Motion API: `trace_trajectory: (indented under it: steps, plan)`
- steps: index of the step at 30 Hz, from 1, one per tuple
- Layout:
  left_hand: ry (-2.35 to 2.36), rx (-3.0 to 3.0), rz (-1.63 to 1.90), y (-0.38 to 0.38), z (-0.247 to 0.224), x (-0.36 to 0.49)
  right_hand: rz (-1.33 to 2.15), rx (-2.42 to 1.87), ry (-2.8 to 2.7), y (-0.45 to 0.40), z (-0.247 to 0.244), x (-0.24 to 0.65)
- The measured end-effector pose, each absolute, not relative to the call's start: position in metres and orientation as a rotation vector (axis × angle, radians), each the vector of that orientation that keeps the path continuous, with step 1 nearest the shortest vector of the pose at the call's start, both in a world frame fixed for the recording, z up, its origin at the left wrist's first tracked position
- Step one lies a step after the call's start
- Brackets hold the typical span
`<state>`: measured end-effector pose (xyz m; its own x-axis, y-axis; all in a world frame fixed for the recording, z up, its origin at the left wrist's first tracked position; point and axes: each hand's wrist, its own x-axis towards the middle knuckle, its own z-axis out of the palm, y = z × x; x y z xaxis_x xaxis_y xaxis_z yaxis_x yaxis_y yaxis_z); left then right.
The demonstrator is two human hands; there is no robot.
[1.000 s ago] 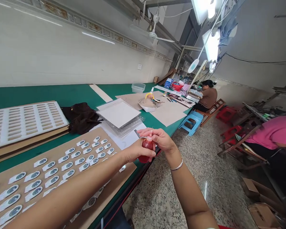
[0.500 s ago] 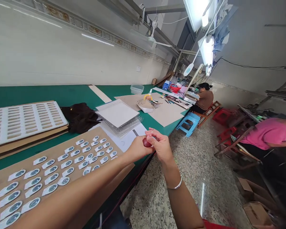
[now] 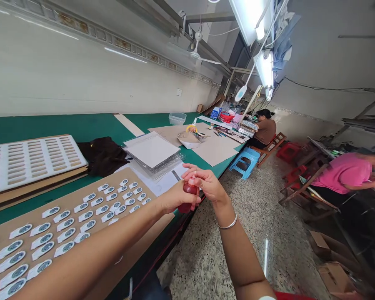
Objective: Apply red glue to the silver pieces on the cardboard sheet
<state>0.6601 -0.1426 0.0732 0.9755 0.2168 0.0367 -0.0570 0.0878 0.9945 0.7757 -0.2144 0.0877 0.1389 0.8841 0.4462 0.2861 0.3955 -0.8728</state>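
My left hand (image 3: 176, 196) is wrapped round a dark red, rounded bottle-like thing (image 3: 190, 189), part of which shows below the fingers. At its top, the bent fingers of my right hand (image 3: 211, 184) close together against it; what lies between the fingertips is hidden. A silver bangle (image 3: 229, 221) circles my right wrist. Both hands are raised by the table's front edge. To their left, a brown board (image 3: 156, 227) carries several rows of small oval badges (image 3: 88, 225) with white tabs. My left forearm passes over part of them.
A white slotted tray (image 3: 34, 162) lies at the left beside dark cloth (image 3: 104, 156). Farther along the green table (image 3: 96, 121) are stacked sheets (image 3: 151, 150), a paper tray (image 3: 189, 139) and a clear box (image 3: 177, 118). A blue stool (image 3: 245, 160) and two seated people stand off right.
More of the red thing now shows in my left hand, above and below the fingers. My hands have shifted slightly left, and the view has turned a little.
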Motion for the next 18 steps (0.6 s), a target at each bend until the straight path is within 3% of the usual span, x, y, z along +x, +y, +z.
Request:
trace_trajectory:
  steps: [5,11,18]
  plan:
    - [0.343,1.540,0.329,-0.137,0.061,0.668,0.270,-1.311,-1.125,-0.218,0.065,0.767]
    - [0.126,1.491,0.106,-0.130,0.065,0.661,0.847,-1.077,-1.092,-0.211,0.062,0.781]
    - [0.001,1.406,0.057,-0.124,0.061,0.658,0.927,-1.008,-1.141,-0.202,0.064,0.779]
